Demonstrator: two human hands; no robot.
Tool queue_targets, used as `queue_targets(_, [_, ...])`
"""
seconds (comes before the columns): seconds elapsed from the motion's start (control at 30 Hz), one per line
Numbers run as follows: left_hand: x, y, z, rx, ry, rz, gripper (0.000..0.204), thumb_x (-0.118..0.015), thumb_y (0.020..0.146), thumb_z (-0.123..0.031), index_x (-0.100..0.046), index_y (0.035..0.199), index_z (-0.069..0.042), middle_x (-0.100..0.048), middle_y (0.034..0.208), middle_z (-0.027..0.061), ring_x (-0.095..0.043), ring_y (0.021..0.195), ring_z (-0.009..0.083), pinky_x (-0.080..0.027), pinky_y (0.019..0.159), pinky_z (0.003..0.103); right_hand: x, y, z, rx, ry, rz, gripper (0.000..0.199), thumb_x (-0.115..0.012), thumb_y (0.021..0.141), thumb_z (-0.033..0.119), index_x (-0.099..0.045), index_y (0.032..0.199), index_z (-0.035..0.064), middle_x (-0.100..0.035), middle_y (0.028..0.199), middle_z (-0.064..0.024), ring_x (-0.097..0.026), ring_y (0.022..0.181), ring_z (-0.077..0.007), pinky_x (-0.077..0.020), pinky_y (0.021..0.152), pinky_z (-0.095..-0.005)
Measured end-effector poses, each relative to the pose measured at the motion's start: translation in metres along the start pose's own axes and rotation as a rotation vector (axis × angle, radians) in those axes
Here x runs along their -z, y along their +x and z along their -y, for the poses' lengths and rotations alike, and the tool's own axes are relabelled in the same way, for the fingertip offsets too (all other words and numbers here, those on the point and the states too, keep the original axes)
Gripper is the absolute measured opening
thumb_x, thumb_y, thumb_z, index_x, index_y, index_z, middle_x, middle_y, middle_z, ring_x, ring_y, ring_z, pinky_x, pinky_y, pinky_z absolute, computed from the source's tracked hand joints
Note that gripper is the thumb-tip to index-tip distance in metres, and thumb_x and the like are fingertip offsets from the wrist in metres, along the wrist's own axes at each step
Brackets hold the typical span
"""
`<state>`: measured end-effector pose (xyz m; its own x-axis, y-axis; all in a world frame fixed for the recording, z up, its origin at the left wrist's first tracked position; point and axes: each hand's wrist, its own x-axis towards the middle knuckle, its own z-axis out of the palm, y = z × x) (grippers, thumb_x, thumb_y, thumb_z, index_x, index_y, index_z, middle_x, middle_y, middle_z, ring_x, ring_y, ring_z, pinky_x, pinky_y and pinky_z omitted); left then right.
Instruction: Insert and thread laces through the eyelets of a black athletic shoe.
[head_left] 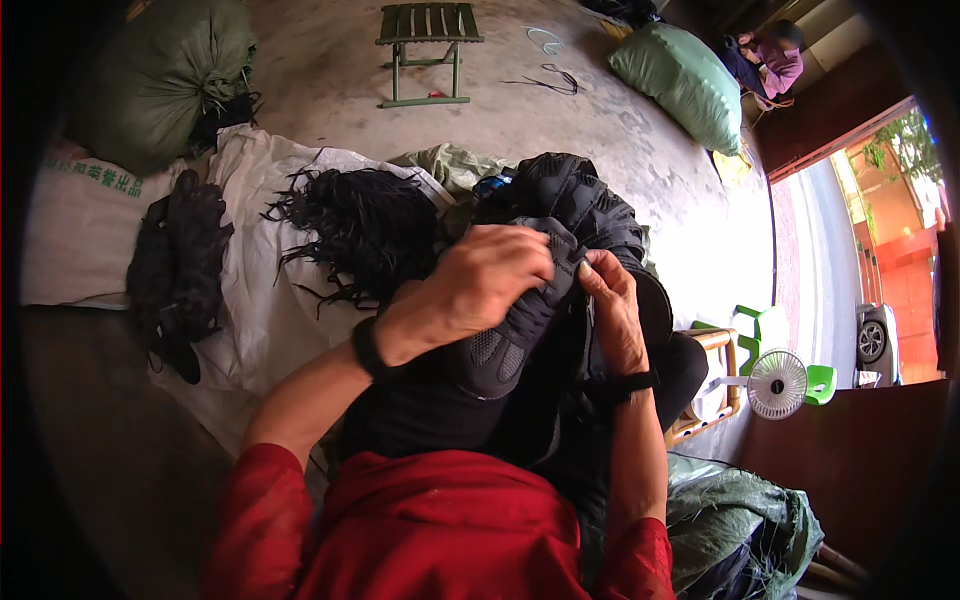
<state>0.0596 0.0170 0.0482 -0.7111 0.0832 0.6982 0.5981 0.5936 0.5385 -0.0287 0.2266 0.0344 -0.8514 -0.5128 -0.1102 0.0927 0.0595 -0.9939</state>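
Observation:
A black shoe upper (pixel 497 362) with a mesh toe lies over my dark-trousered lap, its toe pointing toward me. My left hand (pixel 492 280) is above it with the fingers curled together. Whatever those fingers pinch is hidden and slightly blurred. On the other side, my right hand (pixel 613 305) pinches the edge of the upper between thumb and forefinger. Just beyond both hands sits a stack of more black uppers (pixel 580 195). A heap of black lace-like strips (pixel 360 230) lies to the left of the stack, on white sheeting (pixel 255 200).
More black shoe pieces (pixel 180 265) lie at the left, below a large green sack (pixel 165 85). A folding stool (pixel 428 55) stands ahead. At right are a pale green sack (pixel 680 85), a small fan (pixel 777 384) and a bamboo frame (pixel 705 385). Another person (pixel 775 65) sits far right.

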Motion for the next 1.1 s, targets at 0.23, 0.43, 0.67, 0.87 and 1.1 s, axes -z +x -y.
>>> queue_targets(0.23, [-0.021,0.012,0.002,-0.190,0.424,0.296,0.002,-0.055,0.083,-0.009,-0.055,0.084,-0.011,-0.054,0.081,0.0032,-0.058,0.081,0.0204,-0.040,0.077,0.038,0.017,0.011,-0.021,-0.009,0.169,0.097,0.015,-0.067,0.094,0.021,-0.064,0.100,0.0068,-0.061,0.090,0.0080,-0.052,0.085,-0.0029,-0.0388,0.081,-0.0196])
queue_targets(0.43, [0.000,-0.017,0.015,-0.045,0.554,0.312,0.011,-0.061,0.081,-0.002,-0.057,0.090,-0.007,-0.053,0.073,0.0039,-0.057,0.071,0.0207,-0.038,0.076,0.037,0.024,0.013,-0.029,-0.009,0.270,0.115,0.014,-0.067,0.094,0.019,-0.064,0.101,0.0068,-0.064,0.092,0.0066,-0.054,0.087,-0.0033,-0.0404,0.084,-0.0202])
queue_targets(0.67, [-0.006,0.009,-0.011,-0.068,0.423,0.152,0.010,-0.066,0.082,-0.006,-0.059,0.088,-0.008,-0.050,0.071,0.0015,-0.055,0.068,0.0179,-0.039,0.078,0.036,0.017,0.012,-0.025,-0.006,0.184,0.082,0.015,-0.067,0.094,0.020,-0.064,0.100,0.0064,-0.062,0.090,0.0074,-0.053,0.086,-0.0026,-0.0403,0.083,-0.0197])
queue_targets(0.87, [-0.016,0.005,-0.008,-0.107,0.560,0.281,0.004,-0.058,0.079,-0.006,-0.058,0.081,-0.009,-0.048,0.069,0.0022,-0.054,0.069,0.0181,-0.039,0.081,0.040,0.012,0.005,-0.014,0.014,0.129,0.064,0.016,-0.067,0.094,0.021,-0.064,0.099,0.0061,-0.062,0.090,0.0073,-0.053,0.085,-0.0026,-0.0404,0.081,-0.0196])
queue_targets(1.1, [-0.023,0.009,-0.021,-0.122,0.820,0.469,0.008,-0.066,0.073,-0.008,-0.060,0.078,-0.010,-0.053,0.070,0.0017,-0.056,0.073,0.0174,-0.038,0.095,0.045,0.017,0.006,-0.019,0.011,0.103,0.038,0.016,-0.067,0.094,0.021,-0.065,0.098,0.0051,-0.062,0.089,0.0068,-0.052,0.085,-0.0027,-0.0406,0.080,-0.0199])
